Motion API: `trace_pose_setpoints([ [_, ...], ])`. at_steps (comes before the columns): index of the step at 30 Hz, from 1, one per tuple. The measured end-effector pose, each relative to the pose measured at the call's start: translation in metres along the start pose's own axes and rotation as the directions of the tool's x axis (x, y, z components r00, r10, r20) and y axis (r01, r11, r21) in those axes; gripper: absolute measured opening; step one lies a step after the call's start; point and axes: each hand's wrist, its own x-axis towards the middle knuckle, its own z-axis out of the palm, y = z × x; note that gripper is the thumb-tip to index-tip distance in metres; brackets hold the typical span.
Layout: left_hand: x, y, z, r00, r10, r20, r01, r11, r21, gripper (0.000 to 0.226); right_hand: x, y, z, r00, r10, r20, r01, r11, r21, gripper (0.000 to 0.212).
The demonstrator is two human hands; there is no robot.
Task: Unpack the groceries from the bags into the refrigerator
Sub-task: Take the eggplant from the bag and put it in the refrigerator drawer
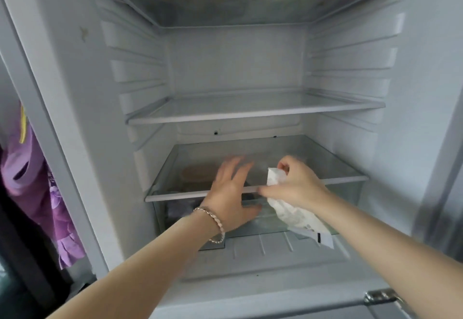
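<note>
My right hand (295, 185) grips a white crinkled plastic packet (293, 213) at the front lip of the lowest glass shelf (175, 195). Most of the packet hangs below that lip, so I judge it could snag there and slip from my fingers. My left hand (231, 188) lies spread and open over the same lip, holding nothing. The shelf caps a clear plastic drawer (345, 193) in the white refrigerator (75, 93). A purple cloth (30, 175) hangs outside, to the left.

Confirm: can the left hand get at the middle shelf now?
Probably yes. The left hand is open and holds nothing, over the front edge of the lower shelf; the middle shelf sits just above it with nothing visible between.
</note>
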Motion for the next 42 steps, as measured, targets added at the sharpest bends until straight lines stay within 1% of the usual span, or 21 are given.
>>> trace_pose_setpoints([
  [1,-0.003,0.01,-0.008,0.998,-0.038,0.042,0.05,0.931,-0.363,0.063,-0.002,-0.002,-0.002,0.996,0.054,0.074,-0.066,0.98,0.185,0.041],
  [2,-0.005,0.016,-0.014,0.992,-0.079,0.098,0.124,0.753,-0.646,0.044,-0.005,-0.005,-0.005,0.983,0.098,0.154,-0.149,0.918,0.369,0.034],
  [3,-0.006,0.024,-0.019,0.977,-0.126,0.172,0.214,0.58,-0.786,0.034,-0.007,-0.006,-0.009,0.965,0.119,0.235,-0.228,0.822,0.522,0.024],
  [4,-0.006,0.029,-0.022,0.957,-0.137,0.257,0.291,0.479,-0.828,0.036,-0.009,-0.009,-0.011,0.945,0.121,0.303,-0.295,0.714,0.636,0.017],
  [5,-0.008,0.035,-0.023,0.94,-0.132,0.314,0.337,0.497,-0.8,0.038,-0.011,-0.011,-0.012,0.93,0.122,0.346,-0.343,0.619,0.707,0.016],
  [7,-0.012,0.045,-0.023,0.946,-0.124,0.298,0.302,0.665,-0.683,0.031,-0.017,-0.016,-0.017,0.921,0.152,0.359,-0.384,0.513,0.768,0.022],
  [8,-0.013,0.049,-0.024,0.957,-0.144,0.254,0.276,0.727,-0.628,0.027,-0.019,-0.02,-0.019,0.925,0.175,0.338,-0.38,0.497,0.78,0.023],
  [10,-0.015,0.058,-0.028,0.954,-0.195,0.226,0.292,0.765,-0.574,0.026,-0.024,-0.023,-0.021,0.947,0.188,0.259,-0.32,0.529,0.786,0.023],
  [12,-0.017,0.065,-0.032,0.938,-0.26,0.229,0.345,0.76,-0.551,0.034,-0.027,-0.021,-0.021,0.965,0.144,0.219,-0.26,0.625,0.736,0.034],
  [15,-0.018,0.075,-0.04,0.92,-0.381,0.089,0.356,0.721,-0.595,0.04,-0.039,-0.021,-0.024,0.936,0.082,0.344,-0.3,0.699,0.649,0.061],
  [17,-0.017,0.081,-0.047,0.916,-0.401,-0.026,0.279,0.682,-0.676,0.032,-0.046,-0.025,-0.027,0.932,0.087,0.351,-0.321,0.646,0.693,0.05],
  [19,-0.017,0.087,-0.052,0.92,-0.387,-0.057,0.22,0.634,-0.741,0.023,-0.052,-0.031,-0.029,0.954,0.105,0.279,-0.286,0.595,0.751,0.035],
  [22,-0.019,0.093,-0.061,0.963,-0.26,0.066,0.198,0.522,-0.83,0.031,-0.054,-0.041,-0.032,0.981,0.163,0.106,-0.181,0.567,0.804,0.024],
  [25,-0.016,0.101,-0.085,0.959,-0.116,0.257,0.282,0.362,-0.888,0.029,-0.051,-0.045,-0.047,0.971,0.14,-0.195,0.022,0.757,0.653,0.03],
  [27,-0.009,0.102,-0.098,0.95,-0.101,0.297,0.312,0.387,-0.868,0.032,-0.053,-0.05,-0.056,0.957,0.021,-0.29,0.128,0.864,0.486,0.03],
  [30,0.006,0.104,-0.11,0.941,-0.18,0.285,0.337,0.48,-0.81,0.032,-0.054,-0.06,-0.061,0.925,-0.137,-0.354,0.236,0.938,0.252,0.032],
  [34,0.03,0.104,-0.123,0.946,-0.296,0.129,0.266,0.489,-0.831,0.026,-0.05,-0.082,-0.079,0.934,-0.187,-0.305,0.203,0.979,0.023,0.038],
  [37,0.062,0.098,-0.126,0.956,-0.295,-0.005,0.184,0.61,-0.771,0.029,-0.035,-0.094,-0.085,0.946,-0.178,-0.27,0.137,0.977,-0.163,0.079],
  [40,0.098,0.094,-0.127,0.96,-0.277,0.035,0.212,0.642,-0.737,0.034,-0.011,-0.099,-0.094,0.945,-0.192,-0.265,0.093,0.935,-0.343,0.114],
  [41,0.111,0.092,-0.126,0.96,-0.274,0.062,0.226,0.623,-0.748,0.035,-0.003,-0.1,-0.099,0.946,-0.189,-0.264,0.069,0.911,-0.406,0.115],
  [42,0.121,0.092,-0.126,0.953,-0.283,0.104,0.25,0.55,-0.797,0.036,0.005,-0.099,-0.104,0.946,-0.206,-0.249,0.074,0.888,-0.455,0.111],
])
